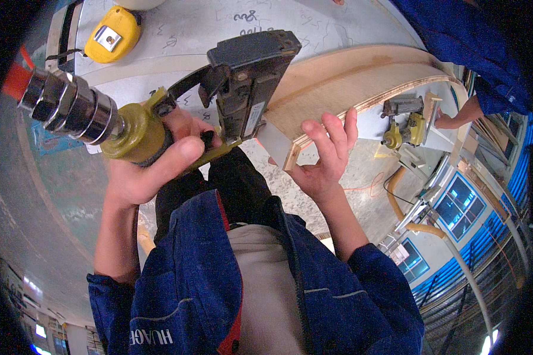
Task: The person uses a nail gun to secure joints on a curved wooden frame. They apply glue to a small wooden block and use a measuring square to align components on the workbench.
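Observation:
My left hand is wrapped round the handle of a yellow-green air nail gun, its dark magazine raised toward the middle. A metal hose coupling with a red end sticks out at the gun's left. A curved plywood strip stands on edge on the white table, and my right hand grips its near end, thumb below and fingers raised along the edge. At that end is a pale, flat-faced piece. The gun's nose is close to it; whether they touch I cannot tell.
A yellow tape measure lies on the marked white tabletop at far left. Another nail gun rests inside the strip's curve at right. Beside it, a co-worker's hand is at the strip's far part. An orange hose runs across the floor.

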The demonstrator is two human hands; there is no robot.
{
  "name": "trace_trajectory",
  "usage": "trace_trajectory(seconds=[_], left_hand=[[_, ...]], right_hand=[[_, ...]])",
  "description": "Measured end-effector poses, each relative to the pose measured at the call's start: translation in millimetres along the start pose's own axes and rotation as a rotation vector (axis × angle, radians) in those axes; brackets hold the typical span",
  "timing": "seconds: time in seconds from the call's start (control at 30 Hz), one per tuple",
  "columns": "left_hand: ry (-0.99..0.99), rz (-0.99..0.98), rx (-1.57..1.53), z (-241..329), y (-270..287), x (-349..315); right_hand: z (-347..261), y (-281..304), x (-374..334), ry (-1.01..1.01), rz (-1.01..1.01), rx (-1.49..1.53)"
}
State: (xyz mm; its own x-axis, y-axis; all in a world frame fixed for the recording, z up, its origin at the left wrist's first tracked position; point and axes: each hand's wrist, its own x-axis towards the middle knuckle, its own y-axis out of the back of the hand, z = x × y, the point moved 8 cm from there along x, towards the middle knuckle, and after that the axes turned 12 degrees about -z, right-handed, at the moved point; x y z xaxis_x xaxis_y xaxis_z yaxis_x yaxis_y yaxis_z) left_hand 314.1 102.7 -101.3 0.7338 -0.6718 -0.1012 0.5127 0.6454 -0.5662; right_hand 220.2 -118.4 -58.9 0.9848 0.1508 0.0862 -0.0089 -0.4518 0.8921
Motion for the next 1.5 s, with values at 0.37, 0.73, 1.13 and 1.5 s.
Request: trace_trajectory(seconds=[0.37, 0.73, 1.13, 1.5], left_hand=[[0.015, 0.06, 0.097, 5, 1, -7], [-0.016, -0.019, 0.033, 11, -7, -5], [0.004, -0.038, 0.018, 10, -7, -1], [-0.013, -0.045, 0.024, 11, -6, 0]], right_hand=[[-3, 2, 4, -0.006, -0.025, -0.028], [-4, 1, 4, 0.039, -0.023, -0.081], [0, 0, 2, -0.019, -0.036, -0.032], [-4, 1, 5, 0.063, -0.041, -0.094]])
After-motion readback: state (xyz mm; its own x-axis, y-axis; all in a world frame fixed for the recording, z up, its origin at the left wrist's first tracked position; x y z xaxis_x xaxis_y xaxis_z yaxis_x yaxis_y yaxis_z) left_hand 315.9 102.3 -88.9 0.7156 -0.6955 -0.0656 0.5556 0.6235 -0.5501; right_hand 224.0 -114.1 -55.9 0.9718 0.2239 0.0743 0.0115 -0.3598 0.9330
